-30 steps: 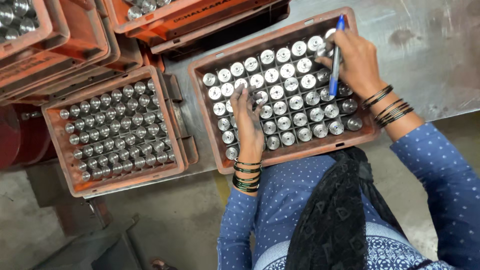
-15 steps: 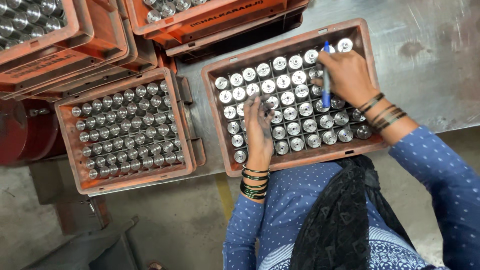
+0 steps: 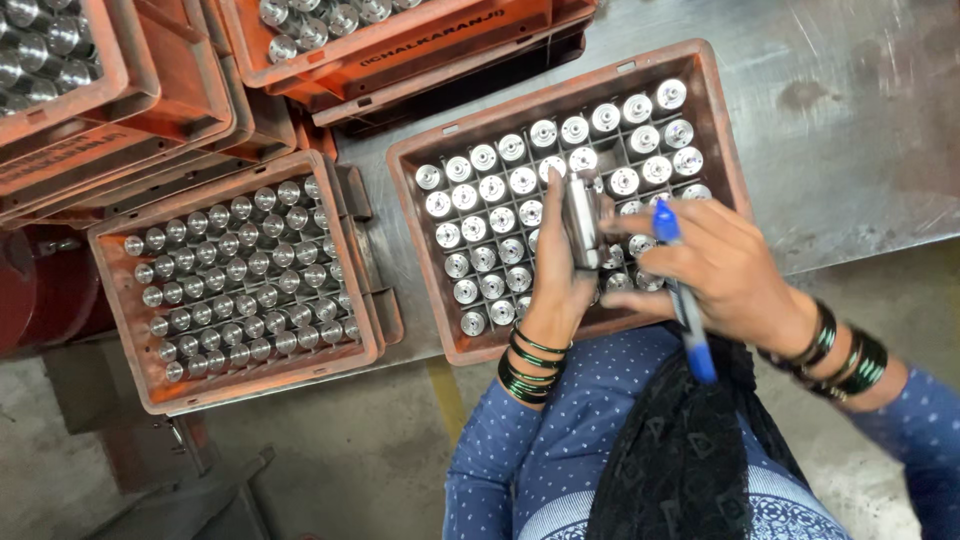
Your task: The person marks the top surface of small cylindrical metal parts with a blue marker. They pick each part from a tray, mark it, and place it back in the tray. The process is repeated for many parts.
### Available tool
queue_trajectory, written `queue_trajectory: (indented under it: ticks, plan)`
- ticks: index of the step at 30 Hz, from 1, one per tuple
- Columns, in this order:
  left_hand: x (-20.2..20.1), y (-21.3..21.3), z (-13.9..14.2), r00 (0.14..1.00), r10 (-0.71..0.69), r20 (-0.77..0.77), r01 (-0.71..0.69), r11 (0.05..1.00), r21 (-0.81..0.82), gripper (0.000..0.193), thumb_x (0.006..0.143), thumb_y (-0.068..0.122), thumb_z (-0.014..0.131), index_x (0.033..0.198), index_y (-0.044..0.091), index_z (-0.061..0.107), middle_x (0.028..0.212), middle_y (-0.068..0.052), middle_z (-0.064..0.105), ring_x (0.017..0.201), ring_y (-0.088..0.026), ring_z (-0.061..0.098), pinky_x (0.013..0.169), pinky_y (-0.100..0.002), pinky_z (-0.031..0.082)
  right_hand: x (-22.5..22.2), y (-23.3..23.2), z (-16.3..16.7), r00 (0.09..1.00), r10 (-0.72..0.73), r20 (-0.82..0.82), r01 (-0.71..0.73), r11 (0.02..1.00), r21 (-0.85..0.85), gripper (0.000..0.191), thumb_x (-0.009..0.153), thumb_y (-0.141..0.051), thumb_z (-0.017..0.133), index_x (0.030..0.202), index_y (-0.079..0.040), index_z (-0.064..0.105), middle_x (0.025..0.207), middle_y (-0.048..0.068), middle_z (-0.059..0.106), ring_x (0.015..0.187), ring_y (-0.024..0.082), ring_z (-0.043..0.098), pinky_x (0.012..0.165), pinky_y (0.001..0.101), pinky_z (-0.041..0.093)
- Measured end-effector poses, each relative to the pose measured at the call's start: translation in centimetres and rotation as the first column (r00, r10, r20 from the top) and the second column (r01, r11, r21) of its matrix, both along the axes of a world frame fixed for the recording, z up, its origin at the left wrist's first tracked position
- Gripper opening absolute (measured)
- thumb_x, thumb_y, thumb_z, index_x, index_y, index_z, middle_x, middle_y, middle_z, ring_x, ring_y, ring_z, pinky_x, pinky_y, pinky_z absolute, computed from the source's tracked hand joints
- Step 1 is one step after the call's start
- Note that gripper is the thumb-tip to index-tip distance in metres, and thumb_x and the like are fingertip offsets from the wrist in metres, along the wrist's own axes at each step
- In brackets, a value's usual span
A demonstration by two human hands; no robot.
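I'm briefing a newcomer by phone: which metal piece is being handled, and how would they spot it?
Find the orange crate on the steel table, in front of the person. Above its rows of upright cylinders, the left hand holds one metal cylinder; it alone is lifted out and shows its side, beside the blue pen.

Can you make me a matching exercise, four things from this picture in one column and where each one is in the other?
Things:
1. blue pen
2. metal cylinder
3. near crate
4. second full crate

Places:
A. on the steel table, under both hands
B. in the right hand
C. to the left, beside the table
D. in the left hand, lifted above the crate

Pairs: 1-B, 2-D, 3-A, 4-C
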State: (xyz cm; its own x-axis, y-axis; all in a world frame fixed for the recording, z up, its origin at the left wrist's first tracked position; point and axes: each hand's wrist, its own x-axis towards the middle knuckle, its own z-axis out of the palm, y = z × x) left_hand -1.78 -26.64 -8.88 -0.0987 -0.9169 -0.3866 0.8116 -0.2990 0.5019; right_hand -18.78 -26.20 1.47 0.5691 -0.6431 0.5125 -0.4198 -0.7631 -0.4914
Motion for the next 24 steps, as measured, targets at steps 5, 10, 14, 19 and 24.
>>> queue_trajectory:
  ticks: [5, 10, 14, 19, 24]
  plan:
    - [0.5, 1.8, 0.5, 0.986, -0.040, -0.163, 0.022, 0.994, -0.110, 0.044, 0.118, 0.050, 0.046, 0.117, 0.007, 0.055, 0.084, -0.005, 0.060, 0.077, -0.013, 0.058, 0.068, -0.029, 0.050, 1.3, 2.9, -1.4, 0.879, -0.296, 0.375, 0.171, 0.928, 0.331, 0.049, 0.083, -0.022, 0.074, 0.121, -0.004, 0.051, 0.116, 0.012, 0.060, 0.101, 0.031, 0.058, 0.094, 0.0394, 0.047]
    - [0.5, 2.2, 1.7, 0.999, -0.003, -0.041, 0.003, 1.000, -0.019, 0.037, 0.112, 0.043, 0.049, 0.113, 0.007, 0.057, 0.090, -0.006, 0.062, 0.080, -0.014, 0.060, 0.072, -0.029, 0.051, 2.5, 4.1, -3.1, 0.903, -0.367, 0.225, 0.296, 0.909, 0.293, 0.029, 0.095, -0.008, 0.076, 0.120, -0.003, 0.061, 0.110, 0.013, 0.068, 0.096, 0.027, 0.063, 0.089, 0.0344, 0.049]
    - [0.3, 2.4, 2.5, 0.998, 0.058, 0.013, -0.058, 0.998, 0.018, 0.029, 0.108, 0.036, 0.054, 0.110, 0.007, 0.057, 0.092, -0.006, 0.063, 0.083, -0.015, 0.061, 0.078, -0.031, 0.053, 2.4, 4.0, -3.9, 0.910, -0.331, 0.249, 0.270, 0.930, 0.249, 0.026, 0.092, -0.006, 0.075, 0.112, -0.004, 0.059, 0.107, 0.010, 0.070, 0.096, 0.025, 0.063, 0.086, 0.0343, 0.047]
    - [0.2, 2.8, 2.8, 0.995, 0.082, 0.054, -0.083, 0.996, 0.028, 0.026, 0.106, 0.032, 0.057, 0.112, 0.007, 0.058, 0.099, -0.004, 0.062, 0.089, -0.013, 0.061, 0.081, -0.029, 0.051, 2.2, 3.5, -4.2, 0.896, -0.352, 0.272, 0.282, 0.922, 0.265, 0.025, 0.095, -0.007, 0.075, 0.113, -0.005, 0.058, 0.107, 0.009, 0.070, 0.095, 0.023, 0.063, 0.086, 0.0334, 0.047]
    - [0.0, 2.7, 3.2, 0.993, 0.075, 0.088, -0.069, 0.995, -0.077, 0.023, 0.105, 0.027, 0.056, 0.113, 0.006, 0.059, 0.106, -0.002, 0.062, 0.095, -0.010, 0.060, 0.084, -0.027, 0.050, 2.3, 4.0, -4.1, 0.923, -0.315, 0.222, 0.280, 0.944, 0.176, 0.026, 0.088, -0.007, 0.076, 0.108, -0.005, 0.059, 0.101, 0.008, 0.071, 0.090, 0.024, 0.062, 0.084, 0.0384, 0.044]
